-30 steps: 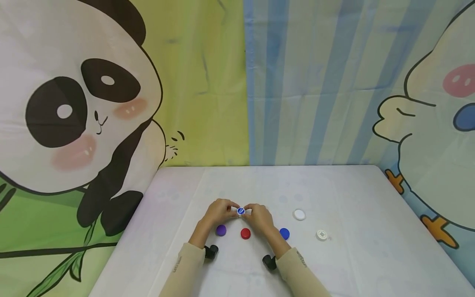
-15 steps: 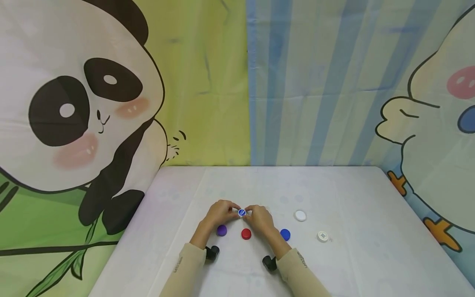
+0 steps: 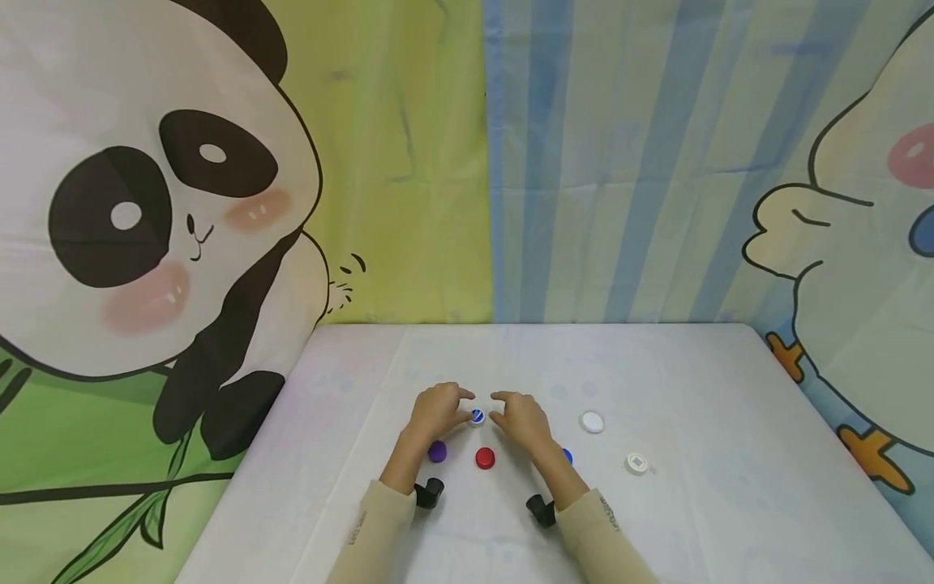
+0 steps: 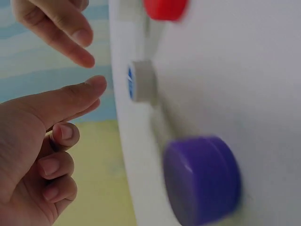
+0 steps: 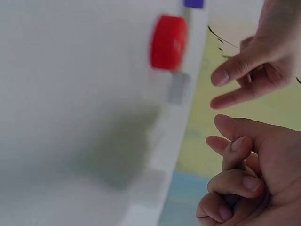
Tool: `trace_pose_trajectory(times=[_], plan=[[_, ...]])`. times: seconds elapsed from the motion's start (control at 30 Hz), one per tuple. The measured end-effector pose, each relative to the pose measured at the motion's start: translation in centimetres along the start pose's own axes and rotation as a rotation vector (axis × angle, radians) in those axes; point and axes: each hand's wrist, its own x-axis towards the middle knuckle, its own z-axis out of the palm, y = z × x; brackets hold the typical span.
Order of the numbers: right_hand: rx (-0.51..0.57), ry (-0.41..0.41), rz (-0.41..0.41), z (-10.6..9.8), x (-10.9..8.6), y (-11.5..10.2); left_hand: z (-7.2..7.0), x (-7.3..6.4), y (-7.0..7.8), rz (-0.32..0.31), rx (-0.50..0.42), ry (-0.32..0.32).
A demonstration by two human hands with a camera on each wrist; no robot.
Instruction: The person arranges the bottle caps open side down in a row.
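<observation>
A small white bottle cap with a blue-and-white top (image 3: 477,417) stands on the table between my two hands, and the left wrist view shows this white cap (image 4: 143,81) standing by itself. My left hand (image 3: 438,410) is just left of it, thumb and index finger stretched out and the other fingers loosely curled, holding nothing. To its right hovers my right hand (image 3: 524,420), likewise with thumb and index finger apart. Nearer the person lie a purple bottle cap (image 3: 437,452) and a red bottle cap (image 3: 485,458). A blue bottle cap (image 3: 567,456) is partly hidden behind the right wrist.
To the right on the white table (image 3: 730,389) lie a white ring-rimmed disc (image 3: 592,422) and a white cap with a square mark (image 3: 636,463). Printed curtains hang behind the table's far edge.
Both hands have let go of the small white cap, which they pinched from either side before. They have risen and moved apart slightly; the cap stays put.
</observation>
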Motion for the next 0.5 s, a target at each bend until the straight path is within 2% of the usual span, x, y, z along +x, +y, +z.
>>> trace_pose_trajectory(times=[0.1,0.23,0.37,0.5], plan=[[0.041,0.047,0.004,-2.4,0.0,0.5,-0.7,0.6,1.5,0.005,-0.002,0.016],[0.071,0.069,0.065,-4.9,-0.1,1.9,-0.8,1.5,3.3,0.014,-0.076,0.034],[0.093,0.052,0.124,-6.0,-0.2,3.4,0.1,2.3,4.5,0.029,-0.144,0.064],[0.131,-0.016,0.160,-5.9,-0.5,4.6,1.5,2.9,5.2,0.013,-0.198,0.027]])
